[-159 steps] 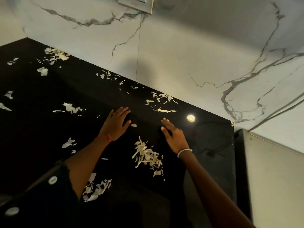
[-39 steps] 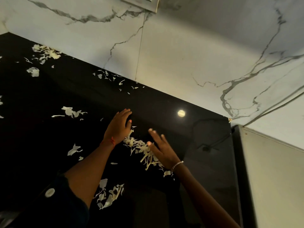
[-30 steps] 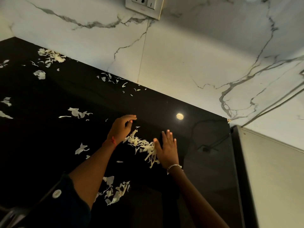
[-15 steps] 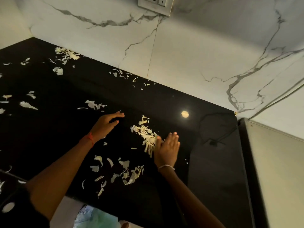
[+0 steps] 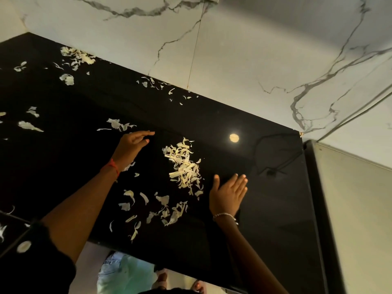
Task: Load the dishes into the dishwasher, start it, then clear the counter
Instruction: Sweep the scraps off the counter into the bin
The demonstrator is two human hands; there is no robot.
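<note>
A glossy black counter (image 5: 63,158) is strewn with pale vegetable scraps. The biggest pile of scraps (image 5: 184,166) lies mid-counter. My right hand (image 5: 228,195) is flat just right of that pile, fingers straight and together, edge toward the scraps, holding nothing. My left hand (image 5: 132,146) hovers left of the pile with fingers loosely extended, empty, just below a small cluster of scraps (image 5: 118,124). A looser scatter of scraps (image 5: 161,209) sits near the counter's front edge between my arms.
More scraps lie at the far left back (image 5: 76,57) and along the marble wall (image 5: 161,85). A tall grey appliance side (image 5: 356,219) stands at the counter's right end. Below the front edge the floor and my feet (image 5: 161,279) show. A lamp reflection (image 5: 234,137) shines on the counter.
Both hands swept scattered scraps into one pile mid-counter. In the last half second my right hand moved off to the pile's right and my left hand shifted left toward the small cluster.
</note>
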